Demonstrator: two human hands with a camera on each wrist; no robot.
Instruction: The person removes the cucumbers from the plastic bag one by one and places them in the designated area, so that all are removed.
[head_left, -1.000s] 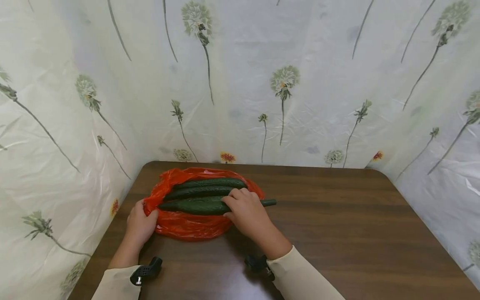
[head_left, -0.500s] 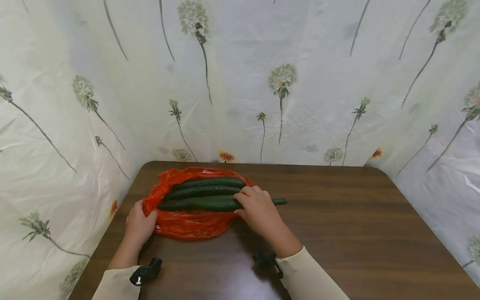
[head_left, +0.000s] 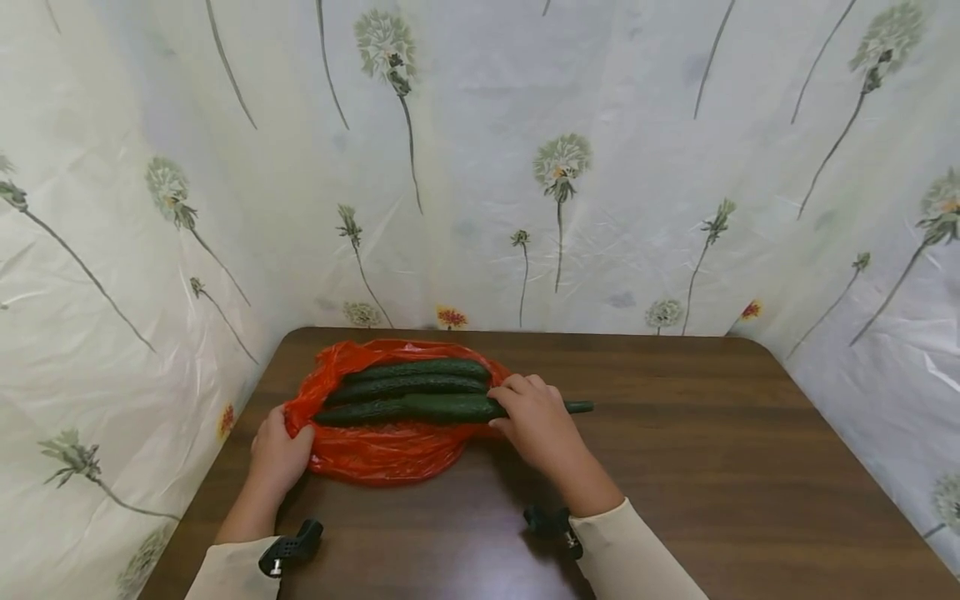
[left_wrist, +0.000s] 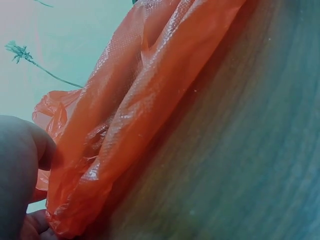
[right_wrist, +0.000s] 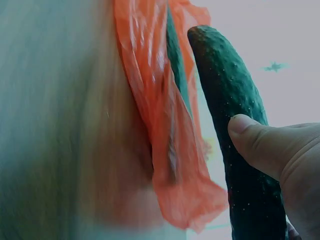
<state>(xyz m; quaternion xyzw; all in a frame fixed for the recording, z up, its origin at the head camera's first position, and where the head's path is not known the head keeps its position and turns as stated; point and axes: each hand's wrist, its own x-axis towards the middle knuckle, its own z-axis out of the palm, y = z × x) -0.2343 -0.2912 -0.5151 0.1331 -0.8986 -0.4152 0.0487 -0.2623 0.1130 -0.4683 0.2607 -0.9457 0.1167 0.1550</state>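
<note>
On the left part of the brown table (head_left: 675,433) lies an open red plastic bag (head_left: 390,457) with long dark green cucumbers in it. Two of them, an upper one (head_left: 427,367) and a middle one (head_left: 412,385), lie side by side inside. My right hand (head_left: 543,425) grips the nearest cucumber (head_left: 450,407) close to its right end; its left part still lies over the bag. In the right wrist view the thumb presses along this cucumber (right_wrist: 230,85). My left hand (head_left: 277,454) pinches the bag's left edge, also seen in the left wrist view, where the bag (left_wrist: 135,110) is stretched.
A plastic sheet (head_left: 465,167) printed with dandelions hangs behind the table and at both sides. Dark wrist cameras, one on the left (head_left: 292,547) and one on the right (head_left: 551,522), are strapped at the sleeves.
My right hand has moved to the right with the nearest cucumber, whose right end now reaches farther past the bag. The left hand stays at the bag's edge.
</note>
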